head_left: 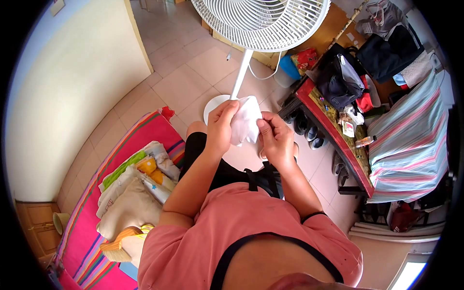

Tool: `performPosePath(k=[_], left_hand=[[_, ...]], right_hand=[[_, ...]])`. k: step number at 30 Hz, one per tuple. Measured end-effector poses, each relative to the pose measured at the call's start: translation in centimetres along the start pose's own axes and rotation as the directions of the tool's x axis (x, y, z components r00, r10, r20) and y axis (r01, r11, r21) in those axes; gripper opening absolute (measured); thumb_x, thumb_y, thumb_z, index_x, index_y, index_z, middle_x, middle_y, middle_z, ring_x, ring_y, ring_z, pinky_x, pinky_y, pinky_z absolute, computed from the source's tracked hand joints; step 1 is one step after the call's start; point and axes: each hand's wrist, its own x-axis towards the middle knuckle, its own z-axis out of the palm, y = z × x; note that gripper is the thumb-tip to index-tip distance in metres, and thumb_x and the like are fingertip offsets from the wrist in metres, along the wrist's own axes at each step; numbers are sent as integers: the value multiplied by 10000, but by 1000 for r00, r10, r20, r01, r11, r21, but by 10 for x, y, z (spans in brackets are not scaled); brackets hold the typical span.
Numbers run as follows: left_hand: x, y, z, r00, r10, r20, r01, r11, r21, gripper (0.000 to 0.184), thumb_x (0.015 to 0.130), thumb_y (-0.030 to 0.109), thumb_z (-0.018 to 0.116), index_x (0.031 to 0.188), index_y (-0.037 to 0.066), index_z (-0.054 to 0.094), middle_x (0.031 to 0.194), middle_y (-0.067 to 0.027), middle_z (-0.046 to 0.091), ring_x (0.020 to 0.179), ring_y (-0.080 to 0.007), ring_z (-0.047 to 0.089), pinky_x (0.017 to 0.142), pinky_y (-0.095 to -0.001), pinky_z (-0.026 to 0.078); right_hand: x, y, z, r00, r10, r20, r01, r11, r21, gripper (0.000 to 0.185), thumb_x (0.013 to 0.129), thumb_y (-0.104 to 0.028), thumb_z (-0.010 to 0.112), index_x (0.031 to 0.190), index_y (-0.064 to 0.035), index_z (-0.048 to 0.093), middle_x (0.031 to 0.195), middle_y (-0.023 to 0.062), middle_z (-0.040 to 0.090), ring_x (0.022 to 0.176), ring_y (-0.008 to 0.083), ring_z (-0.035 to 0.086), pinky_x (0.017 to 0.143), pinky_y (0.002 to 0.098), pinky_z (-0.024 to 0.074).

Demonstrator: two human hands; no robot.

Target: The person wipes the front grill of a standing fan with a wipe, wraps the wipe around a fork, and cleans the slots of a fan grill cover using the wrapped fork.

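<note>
A small white cloth (245, 121), bunched and partly folded, is held up in front of my body between both hands. My left hand (221, 126) is closed on its left side, thumb pointing up along the fabric. At the cloth's right edge, my right hand (276, 139) pinches the material between thumb and fingers. What kind of cloth it is, I cannot make out. Just beyond the hands stands a white pedestal fan (240, 75), its round base partly hidden behind the cloth and left hand.
To the left, a bed with a pink striped cover (116, 140) bears folded clothes (130, 193) and a wooden-backed brush (118, 246). On the right stands a red-edged table (333, 121) with a dark bag (340, 82) and a bottle (365, 141). Several shoes (309, 133) lie beneath it.
</note>
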Motion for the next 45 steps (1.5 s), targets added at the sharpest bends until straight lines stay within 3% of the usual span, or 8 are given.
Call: performPosePath(k=[8,13,20,28,32,34,39,45], left_hand=[[0,-4,3,994,-108,-31,106,993,-52,248,928,193,556,949,-34,652,766,1,600,670,-41,510,606,-207,404],[-2,7,6,986,161,43,-165,974,152,187,913,111,569,1021,-29,629,795,3,608,689,-46,519,622,-197,408],[-3,6,-10,970,160,182,-209,932,296,198,905,172,613,992,-4,637,799,-2,613,718,-51,524,633,-196,416],[-10,22,0,947,128,294,-233,905,355,190,911,175,606,865,-6,641,676,-12,577,619,-62,493,559,-233,406],[-4,19,-7,946,218,240,-312,814,490,186,910,168,605,884,-12,642,665,-43,567,609,-73,496,543,-241,397],[-4,20,-6,917,329,227,-397,692,603,175,903,150,613,865,-20,630,657,-66,546,600,-76,492,529,-245,388],[-2,9,-8,973,170,156,-215,914,345,125,896,114,619,876,-9,608,723,-24,566,635,-70,501,563,-226,407],[-6,7,-7,991,-67,113,85,983,-162,106,906,101,596,962,21,553,823,5,570,758,-57,532,687,-208,428]], right_hand=[[2,-4,-8,985,140,101,-163,947,276,182,965,-147,520,1019,12,590,597,-27,494,425,20,383,382,186,284],[6,-4,-23,946,209,250,-295,874,386,198,968,-150,504,997,20,602,603,-38,486,439,14,364,391,180,263],[4,3,-24,907,208,365,-379,783,494,193,970,-153,501,1016,12,590,581,-44,439,417,15,295,370,187,211],[4,25,-18,658,118,744,-751,166,639,254,975,-269,481,1006,-22,533,615,2,443,400,52,262,358,205,198],[5,18,-11,788,163,594,-576,539,615,257,965,-242,515,1078,-12,528,652,11,502,453,63,368,398,201,284],[3,19,-7,963,85,257,-152,955,254,286,952,-202,549,1152,0,517,704,18,559,556,71,474,475,195,364],[-1,23,-6,984,41,176,-61,992,114,250,951,-146,547,1143,13,525,720,17,572,583,58,496,490,196,378],[0,17,-18,935,139,325,-282,850,446,160,962,-130,506,1033,11,533,669,40,532,424,60,411,370,199,292]])
